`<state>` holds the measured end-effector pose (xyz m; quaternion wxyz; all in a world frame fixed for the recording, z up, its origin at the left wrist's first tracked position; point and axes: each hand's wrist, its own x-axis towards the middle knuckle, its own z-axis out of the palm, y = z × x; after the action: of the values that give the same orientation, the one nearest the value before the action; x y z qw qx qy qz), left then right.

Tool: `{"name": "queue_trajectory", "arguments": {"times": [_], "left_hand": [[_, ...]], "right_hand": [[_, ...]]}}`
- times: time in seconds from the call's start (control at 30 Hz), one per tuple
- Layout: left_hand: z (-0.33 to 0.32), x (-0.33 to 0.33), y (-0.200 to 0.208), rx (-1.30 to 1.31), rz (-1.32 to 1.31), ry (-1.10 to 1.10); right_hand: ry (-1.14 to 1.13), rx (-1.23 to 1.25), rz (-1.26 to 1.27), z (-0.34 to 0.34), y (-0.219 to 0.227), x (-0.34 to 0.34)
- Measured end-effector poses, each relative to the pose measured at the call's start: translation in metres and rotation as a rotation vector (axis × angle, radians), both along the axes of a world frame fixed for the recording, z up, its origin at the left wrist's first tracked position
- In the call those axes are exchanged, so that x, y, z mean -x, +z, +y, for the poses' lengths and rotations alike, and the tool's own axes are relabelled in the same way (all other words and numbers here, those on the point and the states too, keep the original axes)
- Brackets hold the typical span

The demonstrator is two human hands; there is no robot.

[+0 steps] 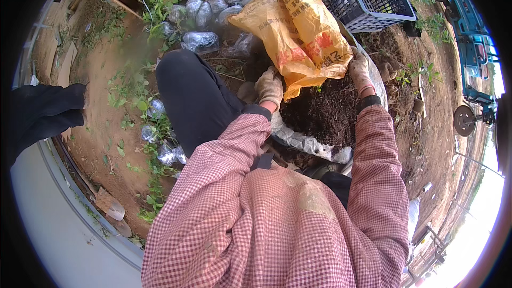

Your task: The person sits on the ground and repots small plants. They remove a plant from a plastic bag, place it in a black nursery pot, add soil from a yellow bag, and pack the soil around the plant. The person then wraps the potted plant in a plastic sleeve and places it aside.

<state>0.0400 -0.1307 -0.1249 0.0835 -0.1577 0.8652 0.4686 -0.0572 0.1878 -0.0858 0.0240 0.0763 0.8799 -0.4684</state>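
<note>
A crumpled orange-yellow plastic bag (pixel 306 26) with dark and red print stretches between my hands over a pile of dark, crumbly soil (pixel 325 112). My left hand (pixel 270 86), in a dirty light work glove, is closed on the bag's near left edge. On the other side, my right hand (pixel 360 72), gloved too, grips the bag's right edge. The bag's mouth hangs toward the soil, and its inside is hidden. Beneath the soil lies a whitish sack (pixel 309 145), its rim folded around the heap.
Several clear-plastic-wrapped bundles (pixel 200 41) sit beyond my bent left knee, with leafy plants around them. A dark plastic crate (pixel 368 8) stands at the far right. Another person's dark trouser legs (pixel 45 109) show at left, near a trowel-like blade (pixel 110 204). A blue vehicle (pixel 472 37) is farther right.
</note>
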Motion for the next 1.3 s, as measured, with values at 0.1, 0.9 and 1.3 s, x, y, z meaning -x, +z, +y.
{"name": "queue_trajectory", "arguments": {"times": [0.1, 0.9, 1.3], "left_hand": [[-0.006, -0.012, 0.011, 0.159, 0.136, -0.121], [0.027, 0.024, -0.050, -0.867, 0.046, 0.363], [0.038, -0.011, -0.010, -0.431, 0.142, 0.074]], "right_hand": [[-0.092, 0.093, -0.051, -0.008, 0.014, 0.000], [-0.646, -0.317, -0.615, -0.046, 0.054, -0.100], [-0.381, 0.468, -0.194, -0.183, -0.041, -0.037]]}}
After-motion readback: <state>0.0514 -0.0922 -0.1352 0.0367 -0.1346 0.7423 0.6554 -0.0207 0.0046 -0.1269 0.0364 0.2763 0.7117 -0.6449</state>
